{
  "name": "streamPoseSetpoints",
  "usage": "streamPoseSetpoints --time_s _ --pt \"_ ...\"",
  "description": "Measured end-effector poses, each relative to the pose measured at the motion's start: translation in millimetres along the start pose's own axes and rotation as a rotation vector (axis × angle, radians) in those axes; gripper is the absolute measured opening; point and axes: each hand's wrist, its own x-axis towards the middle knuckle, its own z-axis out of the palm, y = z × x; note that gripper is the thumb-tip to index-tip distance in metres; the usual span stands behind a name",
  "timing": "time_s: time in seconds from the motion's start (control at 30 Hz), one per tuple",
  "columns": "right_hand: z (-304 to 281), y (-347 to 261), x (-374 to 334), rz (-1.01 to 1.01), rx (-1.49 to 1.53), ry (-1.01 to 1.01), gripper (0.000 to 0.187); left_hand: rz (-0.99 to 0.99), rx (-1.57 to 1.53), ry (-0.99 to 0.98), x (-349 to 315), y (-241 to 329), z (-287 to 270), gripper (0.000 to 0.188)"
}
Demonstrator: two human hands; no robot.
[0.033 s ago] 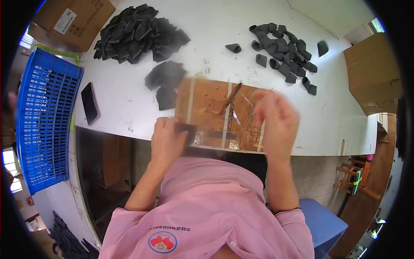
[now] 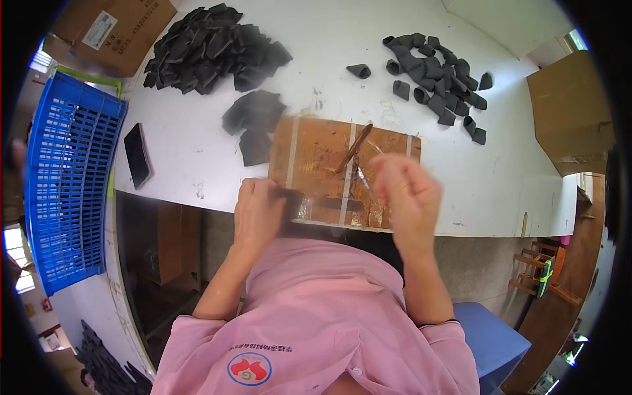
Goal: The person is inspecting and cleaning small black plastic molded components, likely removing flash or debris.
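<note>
My left hand (image 2: 258,209) is closed at the near left edge of a brown board (image 2: 316,155), its thumb and fingers on a dark, flat piece (image 2: 291,196). Over the board's right side hovers my right hand (image 2: 413,197), blurred, its fingers curled together; whatever they pinch cannot be made out. Pale strips cross the board, and a slim brown stick-like tool (image 2: 355,148) lies slanted on it. Just beyond its left corner lie loose black pieces (image 2: 253,113), which look like foam or fabric.
A large heap of flat black pieces (image 2: 204,52) is at the far left. Rolled black pieces (image 2: 431,72) are scattered at the far right. A phone (image 2: 137,157) and blue basket (image 2: 72,178) are left; cardboard boxes (image 2: 108,33) stand at both sides. A blue stool (image 2: 490,339) is below right.
My right hand has moved left and slightly nearer, further over the board. One black piece at the far right has shifted and shows narrower. My left hand stays in place.
</note>
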Motion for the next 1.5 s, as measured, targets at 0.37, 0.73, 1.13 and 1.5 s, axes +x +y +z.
streamPoseSetpoints --time_s 0.37,0.73,1.13,1.5 --pt "15 47 -18 0.391 0.288 -0.355 0.014 -0.298 -1.176 -0.258 0 50 -21 0.012" --pt "0 35 -13 0.485 0.421 -0.432 0.011 -0.493 -1.422 -0.574 9 57 -30 0.008" --pt "26 25 -31 -0.242 -0.284 -0.069 0.015 0.06 -0.664 -0.052 -6 79 -9 0.004" --pt "15 30 -12 0.1 0.125 -0.003 0.004 -0.544 -1.852 -0.376 18 84 -26 0.014"
